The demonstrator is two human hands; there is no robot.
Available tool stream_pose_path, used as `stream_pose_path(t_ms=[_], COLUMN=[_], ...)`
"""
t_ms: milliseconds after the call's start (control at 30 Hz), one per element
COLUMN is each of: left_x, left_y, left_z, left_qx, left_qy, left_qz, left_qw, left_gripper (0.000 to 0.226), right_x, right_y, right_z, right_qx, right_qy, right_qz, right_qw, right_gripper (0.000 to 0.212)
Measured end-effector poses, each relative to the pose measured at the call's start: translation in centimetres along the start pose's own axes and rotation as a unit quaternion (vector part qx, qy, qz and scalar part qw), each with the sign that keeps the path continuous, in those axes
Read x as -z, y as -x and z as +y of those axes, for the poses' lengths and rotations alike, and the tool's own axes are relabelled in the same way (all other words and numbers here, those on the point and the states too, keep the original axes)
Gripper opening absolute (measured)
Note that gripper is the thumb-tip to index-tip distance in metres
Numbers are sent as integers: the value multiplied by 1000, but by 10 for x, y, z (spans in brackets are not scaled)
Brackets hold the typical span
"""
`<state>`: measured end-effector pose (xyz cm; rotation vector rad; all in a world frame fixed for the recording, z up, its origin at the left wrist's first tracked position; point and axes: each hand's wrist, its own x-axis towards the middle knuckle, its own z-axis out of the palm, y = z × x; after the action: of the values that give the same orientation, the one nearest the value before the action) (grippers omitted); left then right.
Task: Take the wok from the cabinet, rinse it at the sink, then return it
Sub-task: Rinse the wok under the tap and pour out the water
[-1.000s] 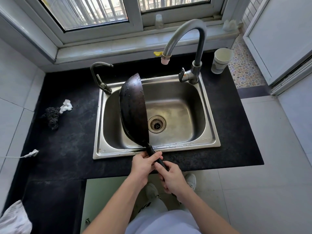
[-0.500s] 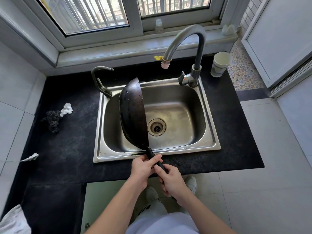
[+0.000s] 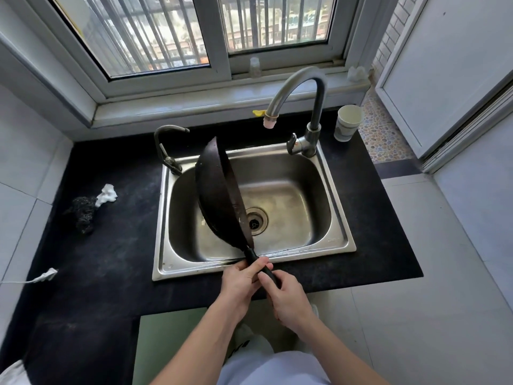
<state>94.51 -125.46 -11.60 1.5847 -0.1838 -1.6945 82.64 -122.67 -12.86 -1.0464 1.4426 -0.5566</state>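
A dark wok (image 3: 215,195) stands on edge over the left half of the steel sink (image 3: 337,234), its hollow side turned right toward the drain (image 3: 254,220). Water beads dot its outer surface. Its black handle points toward me over the sink's front rim. My left hand (image 3: 241,282) grips the handle nearest the pan, and my right hand (image 3: 287,297) grips it just behind. The tall curved faucet (image 3: 299,90) stands at the sink's back right, its spout above the basin; no water runs from it.
A small second tap (image 3: 166,145) stands at the sink's back left corner. A paper cup (image 3: 347,122) sits on the black counter right of the faucet. A dark scrubber (image 3: 82,213) and a white wad (image 3: 107,193) lie on the left counter. A green cabinet front (image 3: 166,343) is below.
The wok has stayed on edge over the sink in both hands, with its inner rim turned slightly more toward me. The view has tilted up a little, showing more window.
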Motion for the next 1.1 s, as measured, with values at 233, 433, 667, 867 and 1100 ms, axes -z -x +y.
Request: stream_pose_path(t_ms=[233, 433, 667, 867, 1100], left_x=[2, 0, 20, 36, 41], left_y=[-1, -1, -6, -6, -3], left_z=[-9, -14, -22, -22, -20], left_qx=[22, 71, 67, 65, 42], left_qy=[4, 91, 122, 108, 129], left_qz=[-59, -116, -136, -164, -200], left_qw=[998, 987, 981, 978, 970], left_gripper=[23, 27, 23, 33, 38], right_x=[-2, -5, -21, -30, -25], right_y=[19, 28, 28, 29, 31], right_z=[3, -7, -24, -12, -13], right_qx=[42, -2, -99, -110, -74], right_qy=[157, 209, -3, -60, -39], right_qz=[91, 112, -20, -4, -33], right_qw=[983, 972, 995, 992, 996], right_gripper=[21, 32, 15, 48, 36])
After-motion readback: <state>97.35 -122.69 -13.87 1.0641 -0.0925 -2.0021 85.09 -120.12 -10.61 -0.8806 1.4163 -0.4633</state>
